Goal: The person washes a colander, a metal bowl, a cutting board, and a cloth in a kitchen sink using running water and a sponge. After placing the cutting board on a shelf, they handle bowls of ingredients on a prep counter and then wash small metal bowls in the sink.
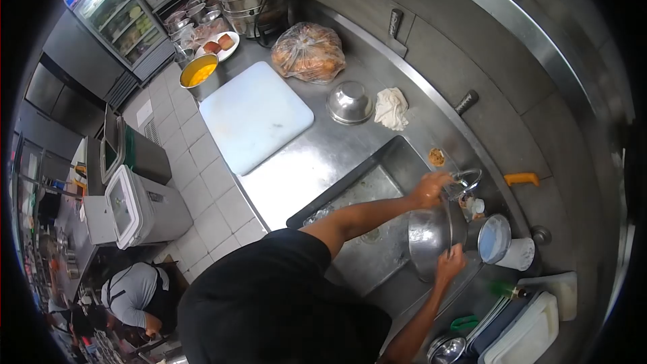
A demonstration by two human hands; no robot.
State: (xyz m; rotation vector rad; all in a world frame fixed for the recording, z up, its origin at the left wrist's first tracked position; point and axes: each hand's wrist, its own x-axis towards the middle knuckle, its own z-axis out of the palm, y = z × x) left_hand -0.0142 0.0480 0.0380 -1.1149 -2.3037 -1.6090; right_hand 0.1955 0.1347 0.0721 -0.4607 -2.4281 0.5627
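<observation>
A large metal bowl [431, 239] is tilted over the right end of the sink [367, 269]. My right hand [451, 263] is closed on the bowl's near rim. Beside the curved tap [467, 180], at the far side of the bowl, is my left hand [431, 190], its fingers pressed together; what they grip, tap or bowl rim, is too small to tell. Just past the bowl stand a metal container [494, 237] with bluish contents and a white tub [521, 254].
Left of the sink lie a white cutting board [257, 118], an upturned metal bowl [350, 102], a cloth [391, 109] and a bagged bundle [309, 52]. White trays [529, 337] stand at the lower right. Another person [138, 296] bends over at the lower left.
</observation>
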